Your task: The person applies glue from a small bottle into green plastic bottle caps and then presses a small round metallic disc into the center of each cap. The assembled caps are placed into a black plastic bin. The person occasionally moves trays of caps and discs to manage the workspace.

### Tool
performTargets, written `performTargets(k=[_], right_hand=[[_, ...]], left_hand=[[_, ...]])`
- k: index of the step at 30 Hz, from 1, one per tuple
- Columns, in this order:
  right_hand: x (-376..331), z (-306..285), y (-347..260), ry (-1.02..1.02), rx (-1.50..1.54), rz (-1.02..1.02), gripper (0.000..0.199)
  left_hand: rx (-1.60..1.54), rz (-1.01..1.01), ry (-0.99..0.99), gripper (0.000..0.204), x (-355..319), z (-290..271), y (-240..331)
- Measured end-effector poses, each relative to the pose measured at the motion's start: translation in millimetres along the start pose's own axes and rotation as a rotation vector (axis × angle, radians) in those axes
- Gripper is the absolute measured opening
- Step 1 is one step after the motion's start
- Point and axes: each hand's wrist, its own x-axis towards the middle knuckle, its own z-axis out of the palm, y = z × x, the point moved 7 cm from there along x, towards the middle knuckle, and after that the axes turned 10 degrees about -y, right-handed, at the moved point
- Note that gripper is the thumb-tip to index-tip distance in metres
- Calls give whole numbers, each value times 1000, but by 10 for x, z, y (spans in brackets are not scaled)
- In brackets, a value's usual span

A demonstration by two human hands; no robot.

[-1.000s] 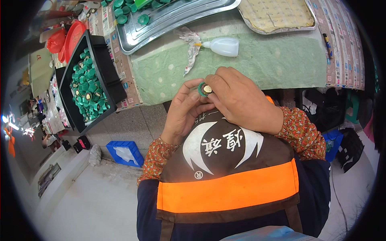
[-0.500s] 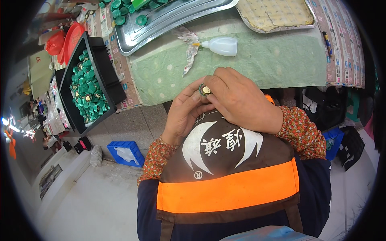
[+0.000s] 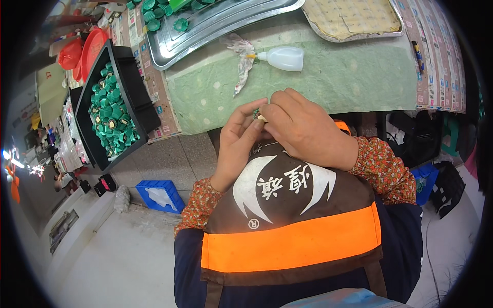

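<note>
1. At the left edge of the desk [image 3: 359,82], a black plastic bin [image 3: 145,115] is holding heaped, ridged green caps [image 3: 110,110].
2. Toward the far-left corner, a shiny metal tray [image 3: 205,41] is carrying similar caps.
3. At the near edge, the left hand [image 3: 237,137] is pinching a small green-and-pale piece [image 3: 256,113], mostly hidden by fingers.
4. Farther in, a crumpled tissue [image 3: 242,66] is lying beneath the yellow tip of a translucent squeeze bottle [image 3: 285,59].
5. The right hand [image 3: 300,123] is gripping the same piece, fingertips bunched; close two-handed fingerwork seems under way, calling for light, steady pressure.
6. Along the far edge, rightward, a creased yellow sheet [image 3: 354,19] is filling another tray [image 3: 390,37].
</note>
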Motion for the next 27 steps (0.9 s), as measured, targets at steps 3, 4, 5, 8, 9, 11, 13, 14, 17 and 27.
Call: performTargets(k=[3, 4, 5, 8, 9, 11, 13, 14, 17, 27], right_hand=[[-6, -6, 72, 38, 118, 59, 30], [-17, 12, 129, 30, 215, 127, 29], [-40, 37, 177, 23, 311, 196, 27], [-77, 101, 281, 6, 429, 291, 22], [-78, 119, 305, 2, 440, 303, 21], [-72, 155, 353, -6, 483, 344, 20], [-81, 217, 403, -22, 586, 403, 21], [-94, 262, 431, -34, 668, 441, 21], [-112, 392, 465, 2, 775, 456, 16], [-28, 462, 532, -24, 987, 490, 15]], left_hand=[[-27, 38, 21, 29, 34, -23, -5], [-39, 55, 31, 26, 37, -31, 0], [-14, 75, 31, 25, 35, -27, 19], [43, 124, 44, 23, 17, -17, 58], [51, 134, 54, 23, 15, -6, 66], [53, 146, 66, 23, 18, 13, 67], [39, 150, 72, 23, 21, 27, 57], [48, 151, 76, 23, 20, 26, 50], [76, 158, 87, 22, 13, -9, 1], [9, 79, 62, 22, 57, -44, 8]])
